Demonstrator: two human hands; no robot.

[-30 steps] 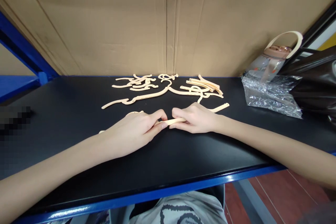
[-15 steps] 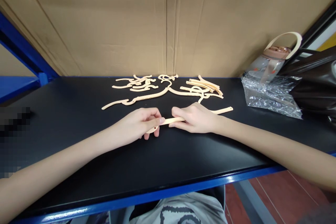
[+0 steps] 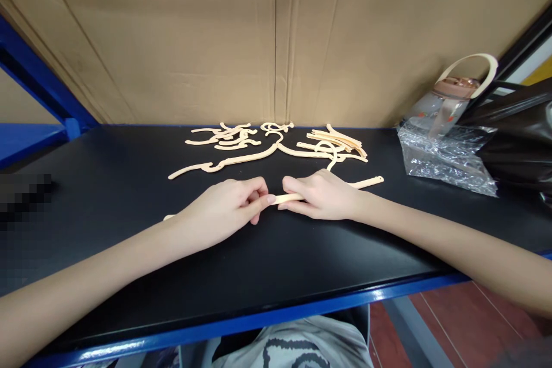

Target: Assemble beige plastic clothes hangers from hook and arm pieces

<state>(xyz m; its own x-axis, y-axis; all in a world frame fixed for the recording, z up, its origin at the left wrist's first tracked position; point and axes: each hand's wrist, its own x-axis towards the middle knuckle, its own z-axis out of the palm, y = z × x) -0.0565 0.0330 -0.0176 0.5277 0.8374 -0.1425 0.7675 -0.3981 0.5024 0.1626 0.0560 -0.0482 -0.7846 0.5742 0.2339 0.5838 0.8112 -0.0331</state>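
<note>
Strip (image 3: 288,199), slender, cream-coloured, partly hidden

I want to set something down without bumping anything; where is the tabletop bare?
Bare: the front stretch between the left hand, right hand and blue edge; the patch between right forearm and clear plastic. Crowded: the back, with left cream pile, right cream pile and hanger shape.

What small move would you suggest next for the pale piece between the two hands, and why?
I would perhaps open the left hand slightly to check the end of the pale piece: its fingers cover that end, so any joint there cannot be seen, while the right hand also grips the piece and could likely steady it.
</note>
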